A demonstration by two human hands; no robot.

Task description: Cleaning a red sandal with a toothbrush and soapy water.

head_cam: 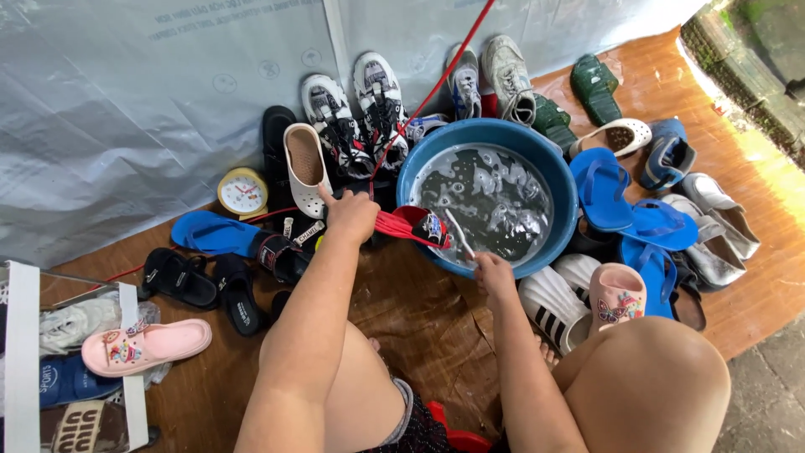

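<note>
At far left on the floor (436,335), a pink slide (142,344) lies across a wire rack (25,335), with black sandals (201,285) and a blue flip-flop (210,232) just beyond it and a small yellow alarm clock (243,193) against the grey plastic sheet (126,101). Your left hand (350,216) reaches out past your knee, its fingers (331,199) curled shut around the heel end of a red sandal (411,226), which stretches rightward from your grip and rests on the near rim of the blue basin (570,201). Your right hand (493,273) sits just right of the sandal's toe, fingers pinching the handle of a thin white brush (458,232) whose head points up toward the sandal's strap over the soapy water (495,197). White sneakers (356,109) stand behind the basin. Right of it lie blue flip-flops (625,214), a white striped slide (553,306) and a pink butterfly slide (616,295) by your right knee.
</note>
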